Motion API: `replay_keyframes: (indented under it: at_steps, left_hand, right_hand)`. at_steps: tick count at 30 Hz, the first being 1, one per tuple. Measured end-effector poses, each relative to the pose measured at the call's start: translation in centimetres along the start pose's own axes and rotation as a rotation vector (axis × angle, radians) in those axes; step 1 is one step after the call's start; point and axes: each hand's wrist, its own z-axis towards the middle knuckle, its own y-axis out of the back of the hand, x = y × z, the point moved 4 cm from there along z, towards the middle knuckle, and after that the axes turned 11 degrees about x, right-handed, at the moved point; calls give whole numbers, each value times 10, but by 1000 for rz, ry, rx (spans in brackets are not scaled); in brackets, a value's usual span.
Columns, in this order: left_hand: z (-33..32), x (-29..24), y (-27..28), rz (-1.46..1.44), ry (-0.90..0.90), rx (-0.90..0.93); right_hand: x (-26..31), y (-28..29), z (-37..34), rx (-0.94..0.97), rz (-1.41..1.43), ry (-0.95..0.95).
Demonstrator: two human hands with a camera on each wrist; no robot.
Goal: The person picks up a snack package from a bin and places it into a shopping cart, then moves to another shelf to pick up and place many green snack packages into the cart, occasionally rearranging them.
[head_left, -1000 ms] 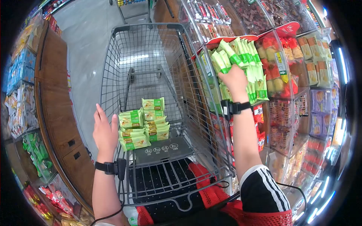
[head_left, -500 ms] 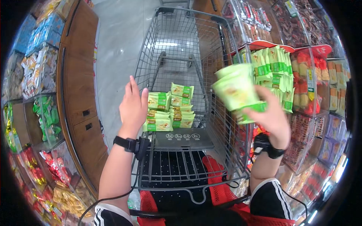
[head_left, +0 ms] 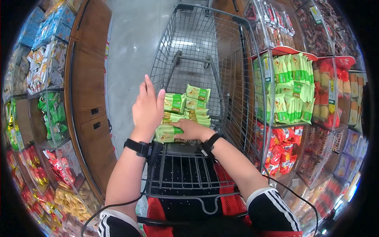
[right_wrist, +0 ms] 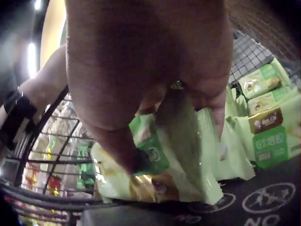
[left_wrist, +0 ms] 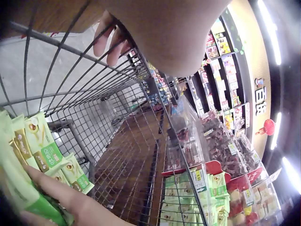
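Inside the wire shopping cart (head_left: 221, 71), my right hand (head_left: 192, 130) grips light-green snack packets (head_left: 164, 133) at the near left of the stack. Seen from the right wrist, thumb and fingers straddle the held packets (right_wrist: 110, 174), which stand low over the dark printed panel. More packets of the same kind (head_left: 197, 93) lie in rows just beyond. My left hand (head_left: 147, 108) is at the cart's left side with its fingers extended, holding nothing. In the left wrist view, its fingers (left_wrist: 113, 44) show beyond the wire side.
On the right, a clear shelf bin (head_left: 292, 75) holds many matching green packets, above red packets (head_left: 281, 146). Wooden cabinets (head_left: 92, 91) with candy bins line the left side. Grey floor (head_left: 132, 47) runs between cart and cabinets.
My right hand took green packets from the right-hand shelf bin and carried them left and down into the cart. The left hand stays by the cart's left side; the view has shifted.
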Motion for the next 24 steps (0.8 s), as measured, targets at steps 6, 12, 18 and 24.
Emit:
replay_keyframes:
  at_steps: [6, 12, 18, 24]
  left_hand:
    - [1, -1, 5, 10, 50, 27]
    - [2, -7, 1, -12, 5, 29]
    - [1, -8, 4, 6, 5, 29]
    - [3, -10, 5, 15, -29, 0]
  right_hand:
    - [17, 10, -9, -2, -184, -139]
    - [45, 51, -32, -543, -338, 80]
    - [69, 215, -200, -962, -335, -154]
    - [-16, 264, -361, -1468, -700, -541]
